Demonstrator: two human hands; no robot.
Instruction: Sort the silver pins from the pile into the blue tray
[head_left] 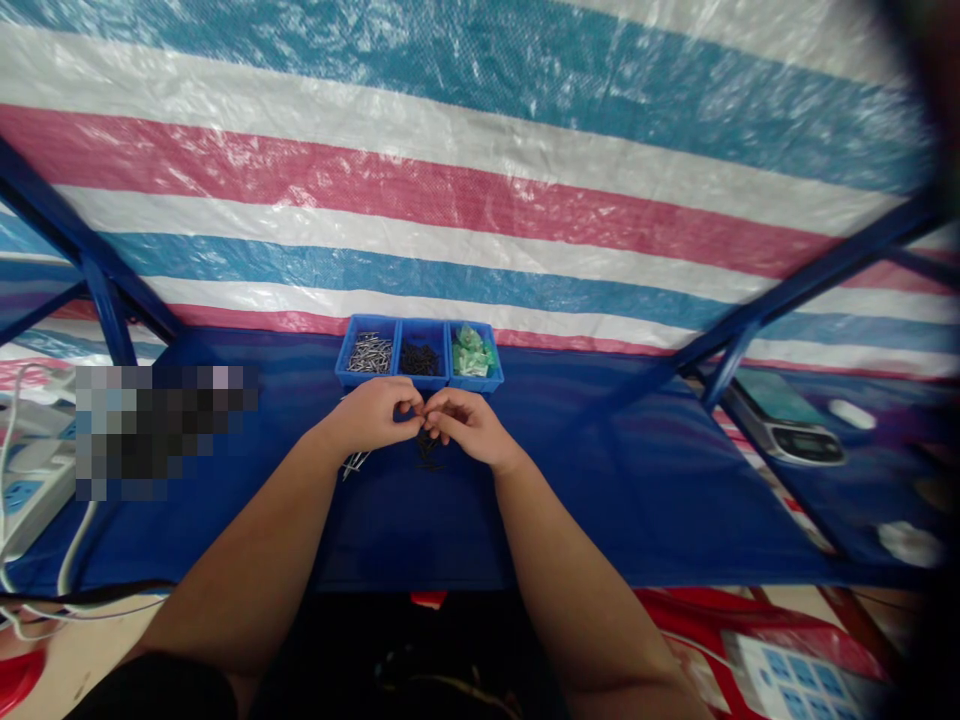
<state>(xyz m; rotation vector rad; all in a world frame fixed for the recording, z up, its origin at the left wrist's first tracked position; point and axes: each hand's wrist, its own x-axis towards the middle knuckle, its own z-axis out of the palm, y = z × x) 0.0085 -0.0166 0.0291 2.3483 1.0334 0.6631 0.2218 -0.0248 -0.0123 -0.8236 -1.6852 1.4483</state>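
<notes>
Both hands meet over the blue table, just in front of three joined blue bins. The fingers of my left hand [379,413] are pinched, and those of my right hand [471,424] are pinched against them; what they hold is too small to make out. The left bin holds silvery nail-like pieces [369,352], the middle one small black pieces [420,359], and the right one green and clear plastic bags [472,352]. A few silvery pieces [355,463] lie beneath my left hand. Some loose black pieces [429,455] lie on the table below my fingertips.
A striped plastic sheet [450,190] rises behind the blue table [420,540]. Blue metal bars slant at both sides. Power strips [30,500] and cables are at the left, beside a pixelated area. A scale [806,443] stands at the right, with another socket strip [799,680] lower right.
</notes>
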